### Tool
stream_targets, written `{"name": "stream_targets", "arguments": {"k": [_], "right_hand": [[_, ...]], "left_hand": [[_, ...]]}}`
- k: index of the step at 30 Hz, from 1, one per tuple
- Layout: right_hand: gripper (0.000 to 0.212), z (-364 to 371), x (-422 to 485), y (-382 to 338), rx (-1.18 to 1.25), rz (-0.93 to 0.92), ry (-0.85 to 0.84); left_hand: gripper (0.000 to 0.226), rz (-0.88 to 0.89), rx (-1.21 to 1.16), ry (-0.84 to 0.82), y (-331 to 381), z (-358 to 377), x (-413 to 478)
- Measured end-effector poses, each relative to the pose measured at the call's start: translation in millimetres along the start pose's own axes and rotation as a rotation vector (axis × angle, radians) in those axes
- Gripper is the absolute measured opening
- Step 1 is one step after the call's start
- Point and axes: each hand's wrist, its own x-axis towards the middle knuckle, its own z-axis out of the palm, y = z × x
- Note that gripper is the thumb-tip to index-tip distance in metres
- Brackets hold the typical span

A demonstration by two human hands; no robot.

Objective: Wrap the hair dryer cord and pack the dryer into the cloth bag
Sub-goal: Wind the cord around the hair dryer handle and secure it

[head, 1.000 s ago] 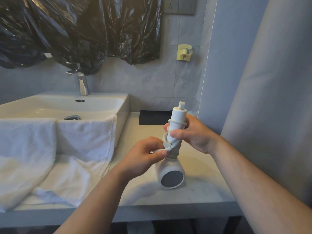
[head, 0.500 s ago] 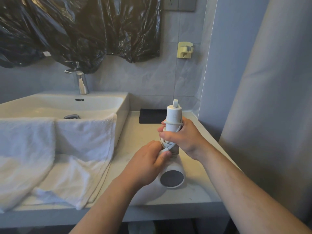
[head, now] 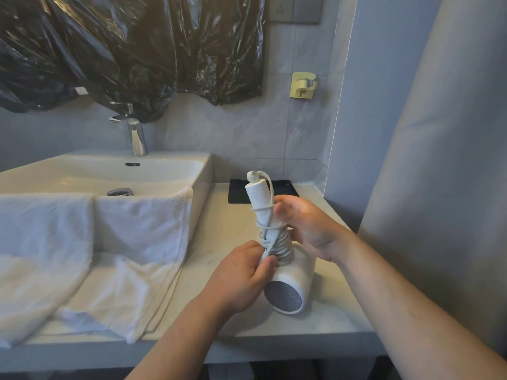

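A white hair dryer (head: 295, 275) stands on the counter with its grey grille facing me and its handle (head: 257, 194) pointing up, tilted left. The white cord (head: 279, 242) is coiled in several turns around the lower handle, and one strand runs up over the handle's tip. My left hand (head: 241, 275) pinches the cord at the base of the coils. My right hand (head: 307, 226) sits behind the handle on the right, fingers against the coils. A flat black cloth bag (head: 279, 187) lies at the back of the counter behind the dryer.
A white sink (head: 104, 174) with a chrome tap (head: 134, 133) is on the left. White towels (head: 109, 237) hang over its edge onto the counter (head: 337, 319). A wall (head: 411, 160) closes in on the right. A yellow hook (head: 303, 85) and black plastic sheeting (head: 123, 50) are on the back wall.
The handle has tipped left and the cord now loops over its tip. My right hand has loosened from around the handle and moved to its right side. My left hand stays at the coils.
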Motion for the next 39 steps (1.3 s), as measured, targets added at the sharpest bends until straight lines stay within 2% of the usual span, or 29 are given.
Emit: {"name": "stream_targets", "arguments": {"k": [3, 6, 7, 10, 14, 16, 19, 24, 26, 29, 32, 35, 39], "right_hand": [[0.054, 10.7, -1.5, 6.8, 0.035, -0.035, 0.178], [0.072, 11.8, -2.2, 11.7, 0.219, -0.11, 0.232], [0.067, 11.8, -2.1, 13.1, 0.239, -0.133, 0.264], [0.027, 15.1, -1.1, 19.3, 0.305, -0.159, 0.314], [0.041, 12.5, -3.2, 30.1, 0.236, -0.156, 0.326], [0.035, 10.0, -4.1, 34.1, 0.181, -0.153, 0.299], [0.027, 4.6, -6.2, 32.9, 0.251, -0.116, 0.157], [0.036, -15.6, -13.2, 16.5, 0.265, 0.024, -0.104], [0.044, -20.3, -16.2, 12.5, 0.231, 0.031, -0.118], [0.034, -20.4, -20.3, 10.3, 0.214, 0.023, -0.086], [0.035, -17.8, -23.1, 11.5, 0.186, 0.025, -0.089], [0.042, -16.1, -23.2, 15.5, 0.12, 0.051, -0.056], [0.041, -17.1, -26.9, 18.6, 0.017, 0.047, -0.044]], "left_hand": [[0.026, 0.054, -0.027, 0.02, 8.5, 4.7, 0.7], [0.028, 0.073, -0.007, 0.019, 15.5, 2.1, 8.3], [0.029, 0.082, 0.01, 0.011, 16.2, 0.3, 10.6], [0.036, 0.088, 0.037, 0.012, 11.8, -3.6, 13.9], [0.042, 0.051, 0.002, 0.013, 6.6, -2.5, 11.9], [0.048, 0.034, -0.033, -0.002, 5.3, -2.0, 11.2], [0.052, 0.039, -0.111, -0.029, 2.0, -3.3, 10.6], [0.052, -0.09, -0.334, -0.028, 6.6, -7.0, 10.1], [0.052, -0.132, -0.34, 0.002, 7.6, -5.9, 12.4], [0.06, -0.155, -0.372, 0.015, 7.6, -2.0, 12.2], [0.051, -0.179, -0.426, 0.044, 8.1, -0.3, 10.9], [0.064, -0.163, -0.436, 0.039, 7.5, 0.2, 9.7], [0.065, -0.181, -0.436, 0.031, 5.3, 0.6, 7.6]]}}
